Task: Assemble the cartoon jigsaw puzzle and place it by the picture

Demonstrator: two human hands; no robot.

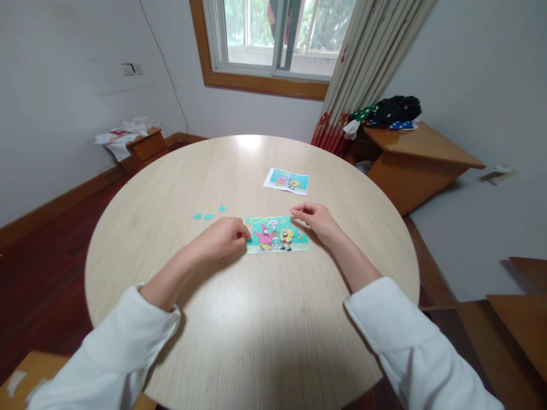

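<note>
Hands both half-curled, low over round counter. Your left hand: fingers bunched, tips touching left edge of cartoon jigsaw puzzle. Your right hand: thumb and fingers drawn narrow at puzzle's upper right corner. Cannot tell whether either pinches piece; fingertips hide it. Puzzle lies flat mid-counter, between your hands. Three loose turquoise pieces near puzzle's left, beyond left hand. Printed reference picture farther back. Puzzle seams too small to make out; white sleeves cut off at bottom edge.
</note>
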